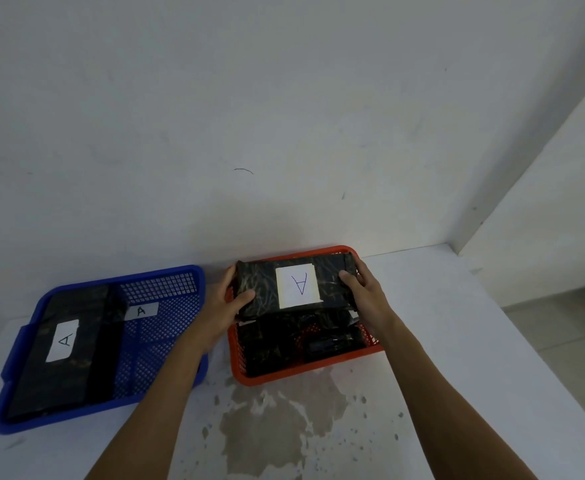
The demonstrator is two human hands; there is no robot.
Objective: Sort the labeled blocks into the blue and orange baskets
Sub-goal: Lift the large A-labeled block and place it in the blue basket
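I hold a dark marbled block (259,292) with a white label marked A above the orange basket (304,370). My left hand (223,306) grips its left end and my right hand (367,299) grips its right end. Under it, more dark blocks (284,344) lie in the orange basket. The blue basket (166,327) sits to the left. It holds a large dark block (86,372) with an A label, and a second A label (141,310) shows beside it.
The baskets rest on a white table (457,358) against a white wall (249,116). A brownish stain (270,427) spreads over the table in front of the orange basket. The table's right edge drops to a tiled floor (561,330).
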